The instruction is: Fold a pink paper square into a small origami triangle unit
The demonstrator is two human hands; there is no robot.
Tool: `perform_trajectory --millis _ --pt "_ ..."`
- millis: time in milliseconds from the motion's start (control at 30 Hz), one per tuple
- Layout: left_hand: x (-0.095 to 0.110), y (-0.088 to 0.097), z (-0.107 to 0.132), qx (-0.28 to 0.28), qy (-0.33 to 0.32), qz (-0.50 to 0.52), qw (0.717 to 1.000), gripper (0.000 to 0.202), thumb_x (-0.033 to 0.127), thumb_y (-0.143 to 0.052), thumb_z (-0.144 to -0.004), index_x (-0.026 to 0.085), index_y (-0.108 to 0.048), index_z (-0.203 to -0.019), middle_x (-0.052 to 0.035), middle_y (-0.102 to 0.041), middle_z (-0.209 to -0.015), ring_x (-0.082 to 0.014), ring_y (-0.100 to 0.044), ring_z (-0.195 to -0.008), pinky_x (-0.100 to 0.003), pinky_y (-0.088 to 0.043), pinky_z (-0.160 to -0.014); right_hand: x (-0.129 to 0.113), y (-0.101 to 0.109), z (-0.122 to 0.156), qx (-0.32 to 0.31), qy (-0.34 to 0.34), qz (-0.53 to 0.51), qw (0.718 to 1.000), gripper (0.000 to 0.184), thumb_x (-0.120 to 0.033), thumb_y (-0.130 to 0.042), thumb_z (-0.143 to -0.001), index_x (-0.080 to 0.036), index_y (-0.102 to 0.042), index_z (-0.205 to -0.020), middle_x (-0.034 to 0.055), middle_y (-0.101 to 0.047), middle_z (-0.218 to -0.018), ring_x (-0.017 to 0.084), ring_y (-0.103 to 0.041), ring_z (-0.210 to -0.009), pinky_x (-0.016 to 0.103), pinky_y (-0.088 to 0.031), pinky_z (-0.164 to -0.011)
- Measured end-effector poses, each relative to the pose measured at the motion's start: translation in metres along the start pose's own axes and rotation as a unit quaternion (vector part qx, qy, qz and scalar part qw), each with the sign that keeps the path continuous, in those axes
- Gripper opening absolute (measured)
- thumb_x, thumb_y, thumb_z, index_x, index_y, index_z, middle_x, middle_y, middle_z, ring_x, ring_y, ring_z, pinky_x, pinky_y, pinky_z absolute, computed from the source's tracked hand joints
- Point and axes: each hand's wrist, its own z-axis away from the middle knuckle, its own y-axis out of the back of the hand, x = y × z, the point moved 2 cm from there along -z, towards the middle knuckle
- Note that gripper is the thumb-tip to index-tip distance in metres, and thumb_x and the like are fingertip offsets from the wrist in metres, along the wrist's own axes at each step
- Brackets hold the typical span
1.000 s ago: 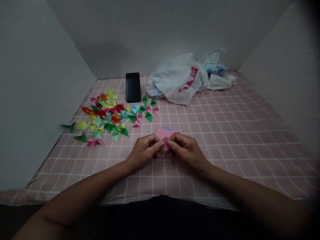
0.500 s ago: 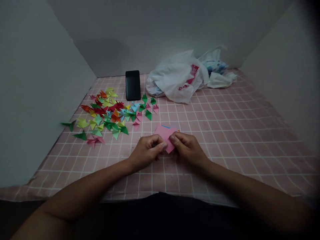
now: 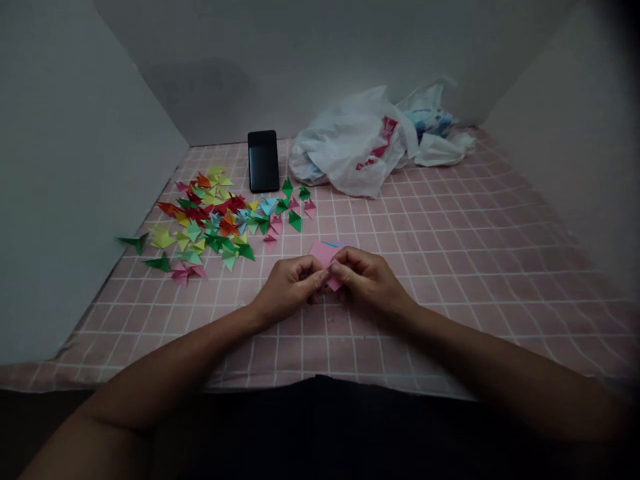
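Observation:
A small piece of pink origami paper (image 3: 323, 252) is pinched between my two hands, low over the cloth in front of me. My left hand (image 3: 289, 285) is closed on its left side, thumb on top. On the opposite side my right hand (image 3: 374, 280) grips it, its thumb and fingertips meeting the left thumb near the lower corner. A thin blue strip (image 3: 329, 244) shows along the far edge of the pink paper; whether it belongs to another sheet I cannot tell. My fingers hide much of the paper's folds.
Many small folded paper cranes (image 3: 213, 241) in several colours lie spread at the left. Behind them a black phone (image 3: 263, 161) leans or lies near the back wall. A crumpled white plastic bag (image 3: 345, 143) sits at the back, beside another bag (image 3: 433, 123). Pale walls enclose the checked pink cloth (image 3: 450, 247).
My right hand has shifted left, its thumb and fingers now closed together by my left thumb at the paper's lower corner. The whole view has tilted slightly.

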Motion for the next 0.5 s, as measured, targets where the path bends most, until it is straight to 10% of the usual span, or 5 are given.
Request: perform_trajectory --millis 233,500 --pt "-0.0022 0.0025 -0.0004 0.007 0.006 0.022 1.0 0.029 0.04 -0.067 -0.085 0.014 -0.061 -0.073 0.0009 -0.062 -0.062 -0.0074 -0.055 -0.048 -0.018 -0.044 -0.048 0.001 0.0076 -0.0036 0.06 -0.021 -0.032 0.997 0.046 -0.056 -0.054 -0.094 -0.02 -0.052 -0.066 -0.0034 -0.053 -0.052 0.009 -0.045 -0.04 0.023 -0.032 -0.041" --pt "-0.0081 0.0077 -0.0037 0.061 -0.016 0.08 0.995 0.029 0.04 -0.072 -0.085 0.013 -0.064 -0.076 -0.0004 -0.067 -0.066 -0.009 -0.061 -0.056 -0.02 -0.05 -0.055 0.0046 0.0005 -0.0028 -0.031 -0.094 -0.165 0.981 0.039 -0.05 -0.076 -0.081 -0.016 -0.06 -0.07 -0.0025 -0.062 -0.058 0.006 -0.053 -0.044 0.018 -0.037 -0.044"
